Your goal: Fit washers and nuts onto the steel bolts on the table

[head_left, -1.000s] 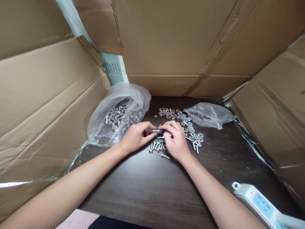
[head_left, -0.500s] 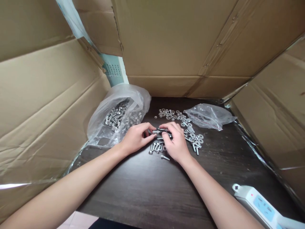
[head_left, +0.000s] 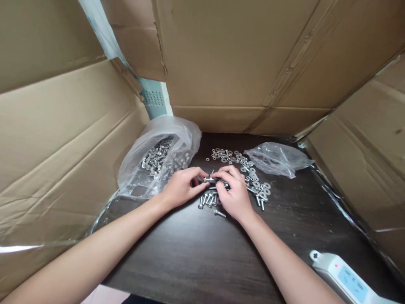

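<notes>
A silver bolt [head_left: 208,180] lies level just above the table, pinched at its left end by the thumb and forefinger of my left hand [head_left: 182,186]. My right hand [head_left: 233,192] has its curled fingers closed about the bolt's other end; whether a nut sits there is too small to make out. Under and in front of my fingers lies a small row of bolts [head_left: 208,199], partly covered by the right hand. One loose bolt [head_left: 220,213] rests nearer to me. Washers [head_left: 265,188] and more bolts are scattered just right of my right hand.
At the left stands an open clear plastic bag [head_left: 128,173] full of bolts. Nuts and washers [head_left: 224,155] lie behind my hands, beside a flattened plastic bag [head_left: 278,158]. Cardboard walls [head_left: 247,55] enclose the dark table [head_left: 177,257]. A white power strip [head_left: 341,270] sits at the front right.
My right fingertips drew slightly back from the bolt's end, then closed in on it again. My left hand keeps its pinch. The whole view has shifted a little.
</notes>
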A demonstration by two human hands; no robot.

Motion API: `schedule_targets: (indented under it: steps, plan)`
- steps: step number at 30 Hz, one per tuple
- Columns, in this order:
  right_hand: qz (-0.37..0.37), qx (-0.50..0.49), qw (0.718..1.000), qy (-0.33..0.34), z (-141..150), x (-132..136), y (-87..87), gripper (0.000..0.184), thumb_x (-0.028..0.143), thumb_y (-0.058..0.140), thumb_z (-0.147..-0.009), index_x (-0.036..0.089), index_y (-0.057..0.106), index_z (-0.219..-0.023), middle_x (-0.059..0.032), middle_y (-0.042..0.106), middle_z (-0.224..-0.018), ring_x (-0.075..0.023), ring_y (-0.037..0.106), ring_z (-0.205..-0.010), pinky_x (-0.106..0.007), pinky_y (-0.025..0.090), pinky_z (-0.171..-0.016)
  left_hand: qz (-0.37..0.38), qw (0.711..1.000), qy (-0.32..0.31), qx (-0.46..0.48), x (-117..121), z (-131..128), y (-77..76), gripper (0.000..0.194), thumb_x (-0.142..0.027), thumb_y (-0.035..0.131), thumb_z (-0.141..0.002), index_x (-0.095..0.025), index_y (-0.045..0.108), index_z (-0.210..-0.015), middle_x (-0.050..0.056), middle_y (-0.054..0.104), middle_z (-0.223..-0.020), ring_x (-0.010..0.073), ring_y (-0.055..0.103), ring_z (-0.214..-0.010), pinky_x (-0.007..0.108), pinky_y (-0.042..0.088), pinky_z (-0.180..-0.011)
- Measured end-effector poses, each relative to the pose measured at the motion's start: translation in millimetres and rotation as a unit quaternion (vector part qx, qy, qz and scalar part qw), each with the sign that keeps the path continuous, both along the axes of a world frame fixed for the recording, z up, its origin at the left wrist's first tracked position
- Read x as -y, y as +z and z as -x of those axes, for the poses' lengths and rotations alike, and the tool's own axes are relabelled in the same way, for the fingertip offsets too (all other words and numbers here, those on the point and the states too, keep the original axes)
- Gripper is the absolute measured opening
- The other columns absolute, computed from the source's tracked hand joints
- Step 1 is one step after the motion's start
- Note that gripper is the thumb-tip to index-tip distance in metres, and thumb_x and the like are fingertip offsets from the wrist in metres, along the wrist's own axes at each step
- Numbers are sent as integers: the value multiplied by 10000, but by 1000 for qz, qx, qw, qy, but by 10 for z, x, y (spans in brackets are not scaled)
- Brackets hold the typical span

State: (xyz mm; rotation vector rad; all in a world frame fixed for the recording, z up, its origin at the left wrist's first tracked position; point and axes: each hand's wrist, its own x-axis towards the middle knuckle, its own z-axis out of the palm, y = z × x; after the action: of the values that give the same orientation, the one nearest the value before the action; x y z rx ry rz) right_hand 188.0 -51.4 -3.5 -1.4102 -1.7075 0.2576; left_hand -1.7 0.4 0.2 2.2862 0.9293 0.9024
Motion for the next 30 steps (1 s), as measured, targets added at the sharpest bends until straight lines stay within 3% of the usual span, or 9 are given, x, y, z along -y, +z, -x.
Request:
schedule_targets:
  steps: [14, 24, 30]
  plan:
    - [-40, -35, 998, 22, -11, 32, 42, 286, 127, 488, -831, 242, 739, -906, -51, 644, -929, -232, 648, -926, -414, 493, -843, 7, 1000, 0, 1, -4, 1, -6, 130, -255, 724, -898, -184, 693, -1002, 0, 729, -853, 107, 646, -640, 217, 495, -600]
    - [-6, -41, 999, 6, -12, -4, 4, 284, 108, 510, -825, 233, 746, -922, -56, 644, -962, -228, 643, -927, -407, 512, -838, 7, 1000, -10, -1, -4, 0, -1, 118, -241, 724, -894, -179, 693, -988, -3, 724, -846, 101, 635, -629, 212, 488, -596]
    - [-52, -56, 997, 33, -17, 8, 6, 269, 83, 510, -818, 221, 738, -851, -43, 631, -921, -214, 639, -904, -389, 501, -821, 12, 1000, -7, 2, -7, 0, -17, 122, -230, 727, -890, -178, 694, -995, -8, 722, -844, 91, 627, -616, 204, 485, -597]
